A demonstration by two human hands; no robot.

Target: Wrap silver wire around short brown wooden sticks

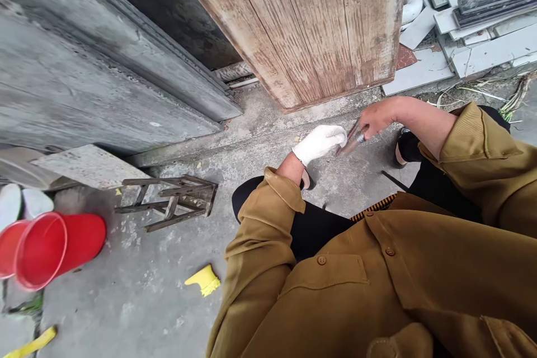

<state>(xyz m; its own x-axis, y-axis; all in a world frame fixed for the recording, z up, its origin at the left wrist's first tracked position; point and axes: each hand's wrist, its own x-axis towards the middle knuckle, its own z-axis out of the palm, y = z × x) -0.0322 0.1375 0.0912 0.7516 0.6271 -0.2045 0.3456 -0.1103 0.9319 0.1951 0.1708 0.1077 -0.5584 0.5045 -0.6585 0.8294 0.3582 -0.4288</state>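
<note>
My left hand [321, 142], in a white glove, is held out over the concrete with its fingers curled together. What it grips, if anything, is too small or hidden to make out. My bare right hand [375, 117] is closed around a reddish, spring-loaded hand tool [351, 144] that looks like pruning shears, smeared by motion. The tool points down and left, its end close to the gloved fingertips; I cannot tell whether they touch. Behind both hands stands a worn wooden panel [310, 28] of vertical boards, its lower edge on the concrete ledge.
To the left are a small wooden stool [180, 198] on its side, red buckets [84, 240] and a grey weathered panel [104, 67]. Yellow pieces [203, 279] lie on the ground. White boards and tiles [482, 61] are stacked at the upper right, beside dry plant stalks [518, 92].
</note>
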